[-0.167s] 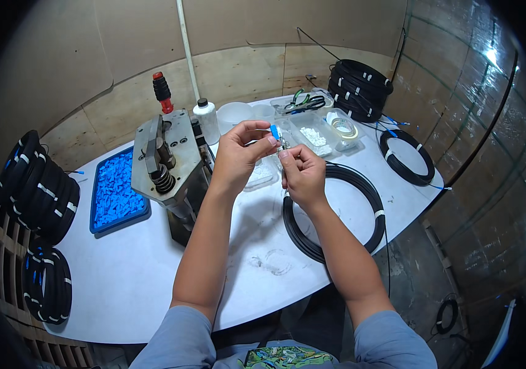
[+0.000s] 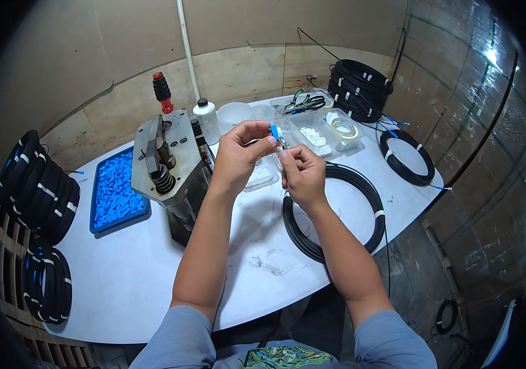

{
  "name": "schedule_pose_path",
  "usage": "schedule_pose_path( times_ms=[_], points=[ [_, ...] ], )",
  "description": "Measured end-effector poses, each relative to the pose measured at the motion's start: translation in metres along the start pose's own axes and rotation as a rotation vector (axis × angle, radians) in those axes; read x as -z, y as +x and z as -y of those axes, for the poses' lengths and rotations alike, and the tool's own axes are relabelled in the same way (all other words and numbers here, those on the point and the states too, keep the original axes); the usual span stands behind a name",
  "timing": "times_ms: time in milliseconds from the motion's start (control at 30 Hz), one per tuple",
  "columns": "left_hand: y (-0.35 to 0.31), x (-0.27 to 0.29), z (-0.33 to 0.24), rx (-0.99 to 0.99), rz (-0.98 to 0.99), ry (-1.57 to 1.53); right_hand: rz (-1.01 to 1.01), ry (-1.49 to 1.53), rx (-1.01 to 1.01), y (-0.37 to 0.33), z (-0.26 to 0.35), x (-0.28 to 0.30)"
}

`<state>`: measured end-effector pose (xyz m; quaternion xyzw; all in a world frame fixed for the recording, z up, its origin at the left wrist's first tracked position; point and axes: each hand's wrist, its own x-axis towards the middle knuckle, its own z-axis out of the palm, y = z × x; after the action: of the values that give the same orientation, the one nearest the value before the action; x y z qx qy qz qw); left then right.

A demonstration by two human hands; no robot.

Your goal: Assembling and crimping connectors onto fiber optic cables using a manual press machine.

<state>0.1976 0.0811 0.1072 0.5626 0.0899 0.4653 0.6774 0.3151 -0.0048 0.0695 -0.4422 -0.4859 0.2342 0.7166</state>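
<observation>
Over the middle of the table, my left hand (image 2: 238,154) pinches a small blue plastic connector piece (image 2: 274,131) between thumb and fingers. Just to its right, my right hand (image 2: 304,176) is closed around a slim silvery fitting (image 2: 283,146), whose tip meets or nearly meets the blue piece. Fingers cover most of both parts, so I cannot tell how they join. Beneath my right hand lies a coil of black cable (image 2: 374,195) tied with white bands. A clear tray of small white pieces (image 2: 260,177) sits partly behind my hands.
Left of my arms stands a metal press (image 2: 180,154); beyond it is a blue tray (image 2: 115,227) full of blue pieces. A white bottle (image 2: 206,117), a white tub (image 2: 233,113), pliers (image 2: 303,100) and a tape roll (image 2: 343,127) stand behind. Cable coils (image 2: 360,92) flank the table.
</observation>
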Motion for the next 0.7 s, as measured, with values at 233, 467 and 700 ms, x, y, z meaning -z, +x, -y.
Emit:
schedule_pose_path(
  times_ms=[233,467,700],
  points=[
    [0.0011,0.0015,0.0017,0.012,0.007,-0.026,-0.007,-0.008,0.003,0.0,-0.0008,-0.0003],
    [0.0018,0.0025,0.0034,0.014,-0.004,-0.021,-0.005,0.002,-0.008,0.0,-0.0009,-0.0001],
    [0.0017,0.0026,0.0023,0.024,-0.002,-0.026,0.011,-0.01,0.005,0.0008,-0.0015,0.001]
  ],
)
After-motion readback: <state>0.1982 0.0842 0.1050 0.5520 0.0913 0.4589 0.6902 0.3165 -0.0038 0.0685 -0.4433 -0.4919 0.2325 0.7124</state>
